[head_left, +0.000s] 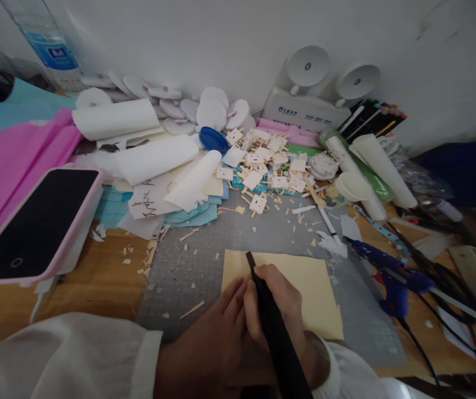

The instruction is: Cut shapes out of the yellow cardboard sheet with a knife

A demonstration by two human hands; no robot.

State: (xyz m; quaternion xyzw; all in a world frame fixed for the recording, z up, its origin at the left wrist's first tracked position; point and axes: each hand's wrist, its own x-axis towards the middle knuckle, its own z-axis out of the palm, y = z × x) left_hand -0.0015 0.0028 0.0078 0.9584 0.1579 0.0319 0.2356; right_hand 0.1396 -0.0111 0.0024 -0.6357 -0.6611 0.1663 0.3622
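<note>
A sheet of cream paper (315,293) lies on a grey cutting mat (179,277). My left hand (216,332) rests flat across the sheet's left side, fingers stretched out. Closed around a long black pen-shaped tool (273,327) is my right hand (279,299), pressed down on the same sheet beside my left fingertips. The tool slants from the lower right up to its narrow end on the paper; its exact kind cannot be made out. Small cream paper strips (192,310) and scraps lie around the sheet.
Behind the sheet sits a pile of small paper figures with drawn faces (257,204). Paper rolls (158,158) and a phone in a pink case (38,221) are left. A paper cup (348,188) and a blue glue gun (391,277) with its cable are right.
</note>
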